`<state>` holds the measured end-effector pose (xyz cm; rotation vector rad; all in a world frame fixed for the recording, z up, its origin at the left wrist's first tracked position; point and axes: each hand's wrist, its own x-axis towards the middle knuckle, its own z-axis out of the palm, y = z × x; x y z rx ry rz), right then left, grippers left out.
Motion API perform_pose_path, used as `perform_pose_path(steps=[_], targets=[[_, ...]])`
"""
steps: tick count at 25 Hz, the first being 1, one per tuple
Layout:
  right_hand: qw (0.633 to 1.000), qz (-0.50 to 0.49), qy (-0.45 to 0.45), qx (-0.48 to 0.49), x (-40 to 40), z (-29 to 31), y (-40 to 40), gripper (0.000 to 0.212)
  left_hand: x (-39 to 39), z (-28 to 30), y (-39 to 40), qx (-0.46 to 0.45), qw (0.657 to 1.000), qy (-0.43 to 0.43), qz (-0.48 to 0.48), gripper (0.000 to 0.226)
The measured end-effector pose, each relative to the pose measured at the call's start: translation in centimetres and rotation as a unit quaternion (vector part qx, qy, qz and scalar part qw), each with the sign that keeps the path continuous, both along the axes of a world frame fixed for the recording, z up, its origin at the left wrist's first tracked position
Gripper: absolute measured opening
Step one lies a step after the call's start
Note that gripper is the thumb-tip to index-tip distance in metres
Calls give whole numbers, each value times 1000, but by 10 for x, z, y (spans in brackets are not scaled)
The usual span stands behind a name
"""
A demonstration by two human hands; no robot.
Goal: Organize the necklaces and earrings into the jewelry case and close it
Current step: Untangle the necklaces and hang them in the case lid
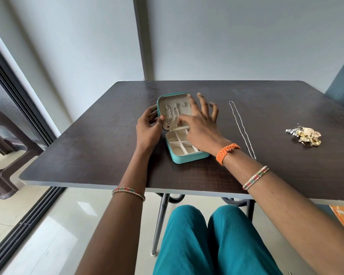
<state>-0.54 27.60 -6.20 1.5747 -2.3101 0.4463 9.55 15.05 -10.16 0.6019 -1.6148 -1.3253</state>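
Lay open near the middle of the dark table (246, 175): a teal jewelry case (189, 156), lid (174, 96) tipped back on the far side, divided tray (182, 142) on the near side with its visible compartments bare. Hung inside the lid: two necklaces (172, 115), side by side. Gripped the lid's left edge with curled fingers: left hand (148, 126). Pressed thumb and forefinger to the right-hand chain, remaining fingers spread wide over the lid: right hand (200, 124). Judged to be mid-step on seating that second chain. Remained loose to the right of the case: a long silver necklace (241, 128); farther right, well apart, a heap of gold earrings (306, 135). Called for next, probably: reaching right for the loose chain, hanging it on the spare hook.
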Motion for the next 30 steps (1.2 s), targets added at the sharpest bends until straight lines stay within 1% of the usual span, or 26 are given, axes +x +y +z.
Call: perform_pose_path(steps=[4, 9, 11, 12, 14, 16, 17, 19, 21, 22, 25, 27, 30], targets=[[999, 2, -36, 15, 0, 2, 0, 41, -1, 1, 0, 4, 1000, -4, 4, 32], [998, -1, -54, 18, -2, 1, -5, 38, 0, 2, 2, 5, 1000, -21, 12, 31], [998, 3, -61, 4, -3, -2, -5, 39, 1, 3, 4, 7, 999, -32, 18, 29], [997, 9, -67, -26, -4, -4, -5, 39, 0, 4, 4, 9, 999, -38, 21, 28], [984, 13, -111, -138, -7, -2, -2, 39, 0, 4, 5, 8, 998, -52, 25, 26], [959, -11, -157, -236, -19, 6, 2, 39, 0, 3, 5, 3, 997, -65, 33, 25], [953, -38, -162, -253, -31, 9, 4, 38, 1, 2, 5, 0, 997, -71, 36, 24], [948, -118, -177, -237, -69, 11, 8, 35, 0, 2, 4, -1, 996, -78, 41, 23], [935, -200, -223, -190, -118, 8, 13, 35, -1, 3, 3, 1, 996, -80, 43, 23], [927, -219, -252, -171, -142, 3, 15, 35, -2, 4, 4, 2, 996, -80, 45, 23], [925, -199, -296, -130, -191, -11, 21, 35, -2, 7, 6, 2, 995, -84, 53, 24], [927, -195, -308, -94, -204, -17, 18, 35, -6, 9, 6, 2, 994, -98, 58, 26], [940, -218, -260, -39, -207, -20, 5, 33, -17, 13, -2, 13, 986, -158, 51, 33]])
